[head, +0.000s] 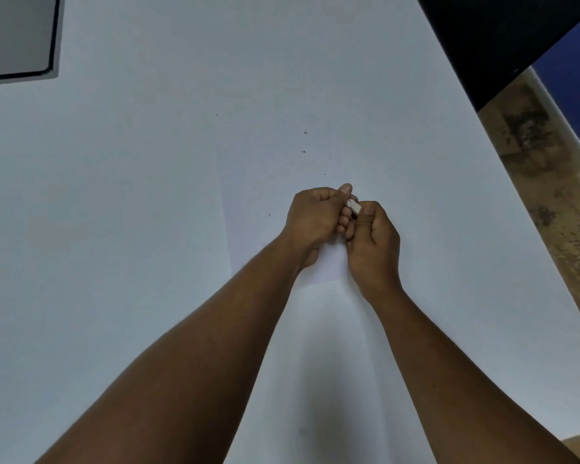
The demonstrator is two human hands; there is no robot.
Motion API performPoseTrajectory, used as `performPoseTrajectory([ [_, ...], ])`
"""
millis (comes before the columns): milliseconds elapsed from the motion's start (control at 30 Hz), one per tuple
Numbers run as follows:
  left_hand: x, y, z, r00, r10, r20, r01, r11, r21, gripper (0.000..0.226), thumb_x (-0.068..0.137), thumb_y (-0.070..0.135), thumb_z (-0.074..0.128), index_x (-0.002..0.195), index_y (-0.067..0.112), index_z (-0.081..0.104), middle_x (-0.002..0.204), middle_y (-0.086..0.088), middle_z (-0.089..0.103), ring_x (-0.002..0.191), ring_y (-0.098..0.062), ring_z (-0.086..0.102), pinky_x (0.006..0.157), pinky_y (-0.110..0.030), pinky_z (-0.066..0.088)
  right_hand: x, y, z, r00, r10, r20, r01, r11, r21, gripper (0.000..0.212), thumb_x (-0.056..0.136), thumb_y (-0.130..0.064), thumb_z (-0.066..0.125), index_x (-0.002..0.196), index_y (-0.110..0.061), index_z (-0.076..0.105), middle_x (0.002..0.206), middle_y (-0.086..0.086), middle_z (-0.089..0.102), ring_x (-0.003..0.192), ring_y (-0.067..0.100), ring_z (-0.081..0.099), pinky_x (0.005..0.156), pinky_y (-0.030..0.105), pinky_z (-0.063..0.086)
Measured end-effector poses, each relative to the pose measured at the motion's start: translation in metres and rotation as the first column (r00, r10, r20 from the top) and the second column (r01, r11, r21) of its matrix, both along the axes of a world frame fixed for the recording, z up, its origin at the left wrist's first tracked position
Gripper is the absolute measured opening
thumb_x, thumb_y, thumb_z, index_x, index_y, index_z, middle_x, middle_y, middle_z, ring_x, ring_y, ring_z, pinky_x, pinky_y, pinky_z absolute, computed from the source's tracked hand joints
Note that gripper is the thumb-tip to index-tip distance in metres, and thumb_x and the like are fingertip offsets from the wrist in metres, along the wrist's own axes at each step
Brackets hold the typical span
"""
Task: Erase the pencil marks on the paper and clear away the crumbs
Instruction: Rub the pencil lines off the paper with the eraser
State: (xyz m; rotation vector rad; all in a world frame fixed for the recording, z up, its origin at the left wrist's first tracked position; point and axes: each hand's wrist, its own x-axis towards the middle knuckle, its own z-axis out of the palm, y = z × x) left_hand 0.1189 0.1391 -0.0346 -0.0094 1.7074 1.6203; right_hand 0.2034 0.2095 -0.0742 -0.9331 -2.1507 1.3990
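The bench (114, 195) under my arms looks smooth and matt, a pale grey-white top with no grain. The paper (258, 182) on it is matt white, flat, hard to tell from the top but for its faint edges. A few dark crumbs (304, 151) lie on it, small and dry-looking. The eraser (353, 205) pinched in my grip is white and dull, rubbery by the look. At the far left corner lies a grey pad (17, 35), smooth with a slight sheen and a dark border. Beyond the right edge the floor (549, 195) is brown, mottled and rough-looking.
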Motion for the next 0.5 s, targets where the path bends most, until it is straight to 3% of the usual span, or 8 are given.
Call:
performPoseTrajectory([
  [133, -0.018, 0.001, 0.000, 0.921, -0.259, -0.291, 0.159, 0.932, -0.324, 0.045, 0.106, 0.033, 0.054, 0.066, 0.016, 0.065, 0.053, 0.010, 0.056, 0.050, -0.005, 0.049, 0.064, -0.025, 0.042, 0.000, -0.001, 0.000, 1.000, 0.016, -0.016, -0.016, 1.000, 0.001, 0.038, 0.108, -0.030, 0.029, 0.095, -0.011, 0.060, 0.065, -0.006, 0.053, 0.060, 0.010, 0.047, 0.060, 0.029, 0.042],
  [200, -0.022, 0.000, -0.001, 0.874, -0.303, -0.379, 0.148, 0.910, -0.387, 0.045, 0.106, 0.036, 0.054, 0.070, 0.012, 0.069, 0.062, 0.012, 0.059, 0.058, -0.006, 0.051, 0.065, -0.026, 0.040, 0.000, -0.001, 0.000, 1.000, -0.001, -0.028, 0.000, 1.000, -0.018, 0.038, 0.108, -0.030, 0.029, 0.102, -0.013, 0.062, 0.066, -0.006, 0.053, 0.060, 0.011, 0.047, 0.061, 0.029, 0.043],
  [333, -0.023, -0.005, -0.007, 0.868, -0.196, -0.456, 0.061, 0.954, -0.295, 0.037, 0.102, 0.034, 0.062, 0.087, 0.005, 0.077, 0.072, 0.015, 0.066, 0.064, -0.002, 0.058, 0.068, -0.021, 0.047, 0.002, -0.001, -0.001, 0.999, -0.025, -0.035, 0.024, 0.999, -0.038, 0.037, 0.108, -0.029, 0.030, 0.102, -0.011, 0.062, 0.067, -0.007, 0.054, 0.061, 0.009, 0.048, 0.062, 0.026, 0.044],
  [433, -0.021, -0.010, -0.011, 0.870, -0.163, -0.465, 0.062, 0.972, -0.225, 0.017, 0.101, 0.021, 0.062, 0.097, 0.013, 0.077, 0.080, 0.010, 0.072, 0.066, -0.005, 0.063, 0.074, -0.028, 0.054, 0.002, 0.000, -0.001, 0.999, -0.032, -0.040, 0.030, 0.999, -0.036, 0.034, 0.108, -0.029, 0.032, 0.102, -0.011, 0.061, 0.069, -0.008, 0.055, 0.063, 0.008, 0.050, 0.064, 0.027, 0.046],
  [500, -0.016, -0.013, -0.012, 0.879, -0.134, -0.458, 0.055, 0.982, -0.181, 0.016, 0.101, 0.016, 0.061, 0.105, 0.021, 0.075, 0.089, 0.009, 0.075, 0.072, -0.009, 0.069, 0.078, -0.030, 0.057, 0.002, 0.000, -0.001, 0.998, -0.034, -0.049, 0.032, 0.999, -0.038, 0.031, 0.108, -0.027, 0.034, 0.102, -0.012, 0.060, 0.070, -0.007, 0.057, 0.062, 0.007, 0.050, 0.064, 0.025, 0.046],
])
